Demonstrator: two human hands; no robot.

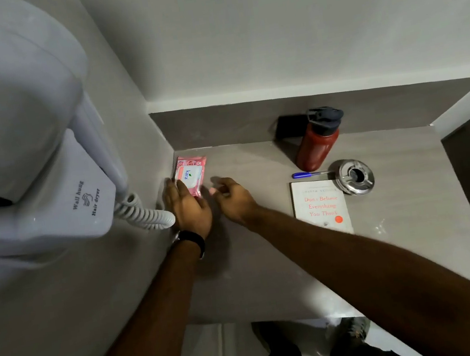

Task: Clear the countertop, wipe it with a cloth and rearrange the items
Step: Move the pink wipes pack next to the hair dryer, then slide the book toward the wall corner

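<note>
A pink wipes pack [191, 174] lies flat at the far left corner of the grey countertop [268, 248]. My left hand [188, 207] rests on the pack's near end with fingers flat and apart. My right hand [232, 197] hovers just right of the pack, fingers loosely spread, holding nothing. A red bottle with a dark lid [319, 140] stands at the back. A blue pen [310, 173], a white book [321, 206] and a round metal ashtray [354, 176] lie to the right.
A white wall-hung hair dryer [19, 132] with a coiled cord [142, 213] juts out on the left wall, close to my left hand. A dark small box [290, 126] sits behind the bottle. The counter's front edge is near my legs.
</note>
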